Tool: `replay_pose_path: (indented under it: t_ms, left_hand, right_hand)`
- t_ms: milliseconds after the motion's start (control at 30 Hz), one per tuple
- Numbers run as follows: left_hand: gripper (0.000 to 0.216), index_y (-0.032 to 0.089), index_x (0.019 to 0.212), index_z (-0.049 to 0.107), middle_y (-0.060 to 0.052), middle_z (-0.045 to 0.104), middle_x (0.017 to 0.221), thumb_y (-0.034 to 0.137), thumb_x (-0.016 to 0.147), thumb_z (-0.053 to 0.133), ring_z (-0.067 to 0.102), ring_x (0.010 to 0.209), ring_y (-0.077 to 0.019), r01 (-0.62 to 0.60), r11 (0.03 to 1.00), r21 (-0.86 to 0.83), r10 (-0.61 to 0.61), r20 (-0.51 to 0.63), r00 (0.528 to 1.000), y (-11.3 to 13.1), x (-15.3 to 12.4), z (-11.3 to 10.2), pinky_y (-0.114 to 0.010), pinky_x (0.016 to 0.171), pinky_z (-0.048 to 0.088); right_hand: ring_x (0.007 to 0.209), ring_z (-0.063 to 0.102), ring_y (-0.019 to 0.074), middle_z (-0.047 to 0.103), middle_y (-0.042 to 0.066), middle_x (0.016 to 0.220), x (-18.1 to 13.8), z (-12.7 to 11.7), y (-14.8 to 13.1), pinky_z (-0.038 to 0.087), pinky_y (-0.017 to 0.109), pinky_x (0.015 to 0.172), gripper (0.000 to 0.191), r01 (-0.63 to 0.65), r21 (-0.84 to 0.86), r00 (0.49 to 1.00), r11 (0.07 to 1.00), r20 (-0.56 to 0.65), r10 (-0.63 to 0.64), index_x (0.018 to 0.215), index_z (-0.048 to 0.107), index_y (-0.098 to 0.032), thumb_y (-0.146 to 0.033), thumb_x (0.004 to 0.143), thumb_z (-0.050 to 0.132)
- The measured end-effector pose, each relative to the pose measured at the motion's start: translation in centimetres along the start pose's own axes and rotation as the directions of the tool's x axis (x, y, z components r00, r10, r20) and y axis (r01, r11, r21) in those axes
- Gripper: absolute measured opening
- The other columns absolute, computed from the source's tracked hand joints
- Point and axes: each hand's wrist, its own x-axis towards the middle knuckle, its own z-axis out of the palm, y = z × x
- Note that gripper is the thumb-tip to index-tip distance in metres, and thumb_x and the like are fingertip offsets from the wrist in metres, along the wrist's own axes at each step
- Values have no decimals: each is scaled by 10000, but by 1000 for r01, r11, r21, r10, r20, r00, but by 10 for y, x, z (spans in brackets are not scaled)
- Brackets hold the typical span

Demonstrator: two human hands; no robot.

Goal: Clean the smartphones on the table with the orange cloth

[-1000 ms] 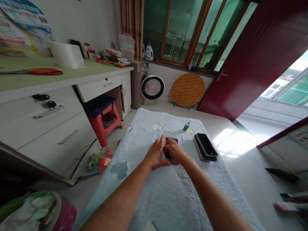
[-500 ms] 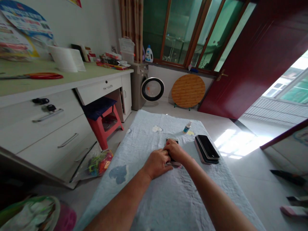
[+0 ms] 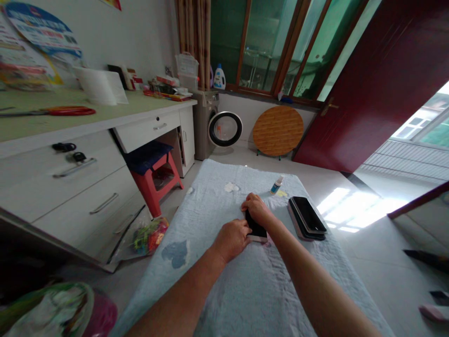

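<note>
A dark-screened smartphone (image 3: 257,229) with a light edge lies flat on the pale blue quilted cloth (image 3: 224,290). My left hand (image 3: 232,239) is closed at its left side, fingertips and thumb against the edge. Over the upper end of the phone, my right hand (image 3: 257,208) is bent with its fingers drawn together; what is under them is hidden. To the right lies a stack of dark phones or tablets (image 3: 308,216). Beyond the hands stands a small spray bottle (image 3: 276,185) with a white top.
A white desk (image 3: 147,114) runs along the left, with scissors (image 3: 70,111) and a paper roll (image 3: 96,86) on it. Under it stands a red stool (image 3: 154,182). A washing machine (image 3: 203,126) with its door open and a round wooden tabletop (image 3: 278,131) are at the back.
My right hand has shifted toward the phone's upper end, and my left hand has drawn back to its left edge. More of the dark screen shows. The view has shifted slightly.
</note>
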Motion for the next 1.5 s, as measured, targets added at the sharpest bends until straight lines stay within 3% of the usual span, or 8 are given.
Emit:
replay_pose_path:
  t_ms: [267, 600, 767, 1167, 1500]
  left_hand:
    - [165, 204, 902, 707, -35, 647, 906, 334, 868, 611, 602, 887, -202, 37, 997, 69, -37, -9, 999, 7, -1, -2, -296, 797, 471]
    - [154, 186, 928, 707, -76, 673, 978, 274, 849, 608, 615, 938, -235, 66, 992, 111, -66, -8, 998, 17, -1, -5, -339, 839, 475]
    - [163, 193, 945, 713, -71, 683, 963, 265, 834, 618, 627, 911, -240, 87, 988, 125, -86, -15, 996, 20, -1, -6, -349, 821, 481]
    - [147, 200, 856, 690, -43, 653, 859, 333, 847, 630, 588, 844, -212, 74, 986, 148, -65, -65, 996, 15, 0, 1, -332, 776, 448]
    - [117, 182, 850, 682, -47, 639, 874, 278, 785, 697, 557, 924, -216, 39, 995, 90, -29, -112, 993, 15, 1, 0, -327, 861, 446]
  right_hand:
    - [881, 465, 169, 550, 69, 946, 11, 3, 5, 374, 249, 836, 221, -79, -43, 996, 996, -55, 77, 857, 754, -203, -146, 870, 540]
    - [839, 484, 156, 561, 42, 857, -38, 7, -9, 373, 250, 764, 184, 125, 108, 992, 986, 1, -125, 749, 723, -171, -134, 804, 552]
    - [833, 470, 159, 554, 44, 847, -37, 4, -13, 368, 254, 745, 150, 139, 66, 990, 988, 28, -141, 705, 708, -167, -141, 793, 589]
    - [899, 474, 178, 570, 82, 980, 11, 0, -2, 385, 248, 834, 233, -68, -93, 997, 993, -31, 65, 869, 752, -204, -160, 883, 523]
    - [863, 506, 178, 569, 98, 949, 27, 1, 3, 375, 258, 845, 263, -152, -119, 988, 981, -22, 151, 891, 744, -182, -155, 898, 483]
